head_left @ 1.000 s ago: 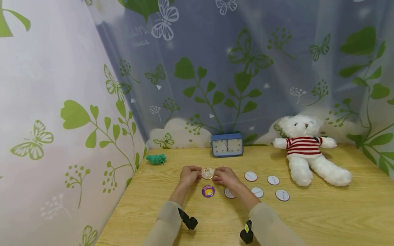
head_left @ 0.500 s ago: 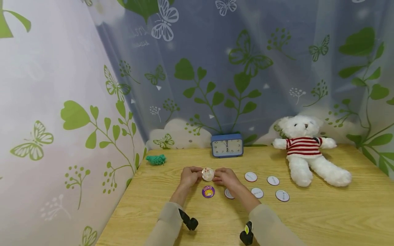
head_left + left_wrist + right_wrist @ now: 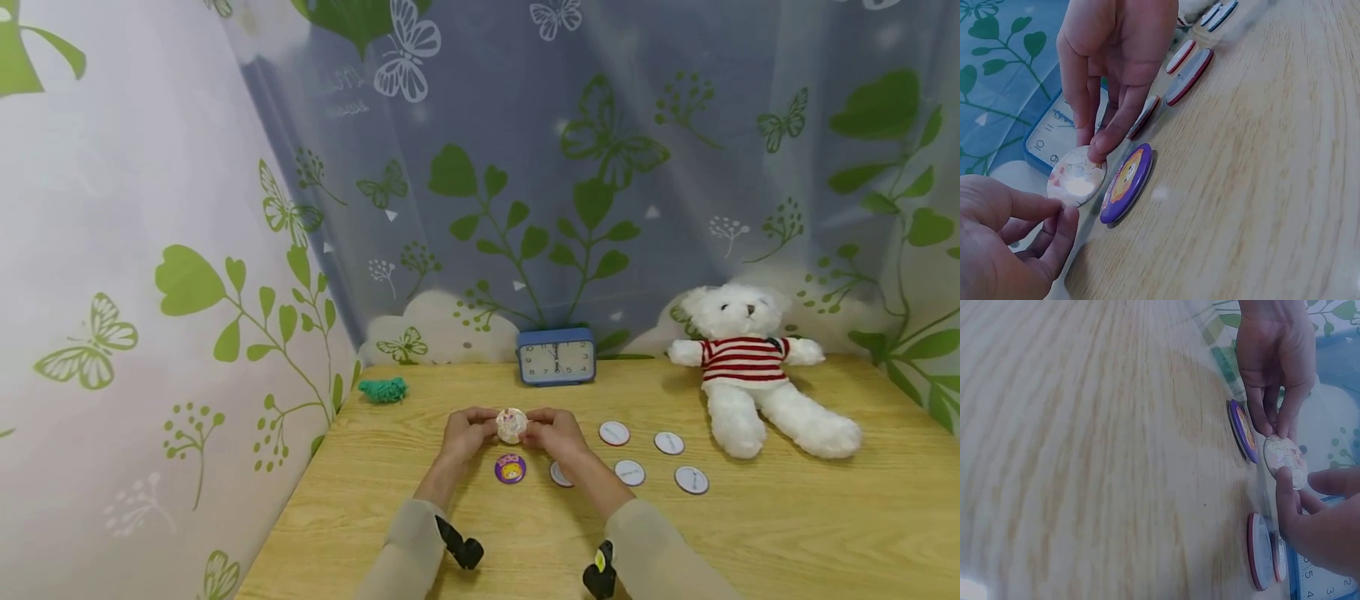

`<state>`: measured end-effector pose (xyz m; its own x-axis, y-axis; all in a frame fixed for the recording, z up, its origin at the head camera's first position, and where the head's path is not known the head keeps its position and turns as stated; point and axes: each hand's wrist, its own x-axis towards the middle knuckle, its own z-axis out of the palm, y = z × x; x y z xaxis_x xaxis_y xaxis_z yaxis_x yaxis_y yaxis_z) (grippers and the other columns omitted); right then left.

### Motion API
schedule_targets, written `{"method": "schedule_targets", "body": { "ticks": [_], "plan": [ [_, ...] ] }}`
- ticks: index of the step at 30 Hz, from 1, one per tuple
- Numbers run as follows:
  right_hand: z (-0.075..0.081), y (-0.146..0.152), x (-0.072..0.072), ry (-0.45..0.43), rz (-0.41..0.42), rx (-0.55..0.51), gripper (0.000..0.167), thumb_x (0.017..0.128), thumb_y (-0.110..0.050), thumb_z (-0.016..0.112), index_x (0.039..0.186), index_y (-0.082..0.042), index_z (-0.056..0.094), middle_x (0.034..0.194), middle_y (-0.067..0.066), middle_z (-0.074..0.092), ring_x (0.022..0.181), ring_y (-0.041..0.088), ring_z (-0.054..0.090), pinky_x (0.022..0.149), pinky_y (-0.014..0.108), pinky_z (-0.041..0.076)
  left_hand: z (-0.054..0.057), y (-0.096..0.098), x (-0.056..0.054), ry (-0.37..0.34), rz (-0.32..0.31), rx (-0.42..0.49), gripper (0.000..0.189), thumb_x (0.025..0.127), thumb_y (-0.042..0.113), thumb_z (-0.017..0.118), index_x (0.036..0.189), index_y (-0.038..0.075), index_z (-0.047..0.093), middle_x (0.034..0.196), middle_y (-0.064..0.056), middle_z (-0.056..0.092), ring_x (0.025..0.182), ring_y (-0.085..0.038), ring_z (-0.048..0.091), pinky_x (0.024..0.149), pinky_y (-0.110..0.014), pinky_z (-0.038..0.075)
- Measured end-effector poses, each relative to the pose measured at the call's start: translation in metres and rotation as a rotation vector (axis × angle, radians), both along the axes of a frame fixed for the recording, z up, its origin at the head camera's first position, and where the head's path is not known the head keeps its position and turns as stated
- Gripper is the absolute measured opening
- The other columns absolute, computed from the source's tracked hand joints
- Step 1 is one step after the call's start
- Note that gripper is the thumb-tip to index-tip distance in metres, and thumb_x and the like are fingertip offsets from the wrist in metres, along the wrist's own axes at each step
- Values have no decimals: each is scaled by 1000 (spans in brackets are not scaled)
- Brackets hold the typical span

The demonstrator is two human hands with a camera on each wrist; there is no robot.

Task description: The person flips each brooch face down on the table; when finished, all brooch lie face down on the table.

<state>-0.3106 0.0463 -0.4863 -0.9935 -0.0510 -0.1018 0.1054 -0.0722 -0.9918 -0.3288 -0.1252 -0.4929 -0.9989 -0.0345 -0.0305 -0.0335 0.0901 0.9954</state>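
Observation:
Between both hands is a round, pale, shiny button badge (image 3: 512, 426), its printed face turned up and catching the light. My left hand (image 3: 468, 435) pinches its left edge between thumb and fingers. On the opposite edge my right hand (image 3: 557, 433) pinches it the same way; the left wrist view shows that thumb (image 3: 1100, 145) on the face. A purple button badge (image 3: 510, 469) with a yellow cartoon animal lies face up on the table, just nearer than the held one. Partly covered by my right wrist is a badge lying back up (image 3: 561, 474).
Several more badges, white pin backs up, lie right of my right hand, one of them a badge (image 3: 629, 472) beside the forearm. A blue clock (image 3: 557, 357) stands behind the hands. Green bundled cord (image 3: 383, 390) lies back left; a white teddy bear (image 3: 746, 367) sits back right.
The held badge has tilted up more toward the head camera, with both hands still pinching its edges. The whole head view has shifted slightly. The other badges have stayed in place.

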Motion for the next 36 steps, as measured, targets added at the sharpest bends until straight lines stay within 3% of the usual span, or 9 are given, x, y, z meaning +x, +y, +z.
{"method": "schedule_targets", "body": {
  "ticks": [6,12,19,25,36],
  "plan": [
    [0,-2,-2,1,-48,-16,26,97,11,57,121,18,62,98,22,66,76,17,69,74,28,63,1,-1,0,-14,-5,21,20,97,-6,67,116,-13,70,108,-23,70,78,-14,65,76,-30,63],
    [2,-2,0,-40,-55,12,19,96,13,56,114,14,62,93,18,63,69,16,65,64,25,61,-3,-3,1,-25,-50,30,19,97,-5,66,114,-12,70,101,-16,68,82,-15,65,80,-29,62],
    [1,-4,-1,-21,-45,20,12,97,12,59,108,13,62,92,16,63,70,16,65,66,26,60,-7,-5,-2,-34,-76,42,18,101,-2,62,115,-11,69,93,-9,65,80,-14,65,78,-28,63],
    [0,-6,-2,-12,-48,14,10,97,12,60,106,12,64,90,15,64,73,17,66,70,29,62,-7,-7,-2,-41,-94,85,22,105,3,58,118,-13,66,90,-10,66,80,-15,66,77,-31,64],
    [2,-5,1,15,-103,63,13,90,14,67,103,12,71,96,22,68,79,23,71,79,37,64,-6,-7,-1,-57,-105,107,27,106,9,60,118,-13,69,103,-21,74,84,-17,73,78,-30,65]
  ]
}}
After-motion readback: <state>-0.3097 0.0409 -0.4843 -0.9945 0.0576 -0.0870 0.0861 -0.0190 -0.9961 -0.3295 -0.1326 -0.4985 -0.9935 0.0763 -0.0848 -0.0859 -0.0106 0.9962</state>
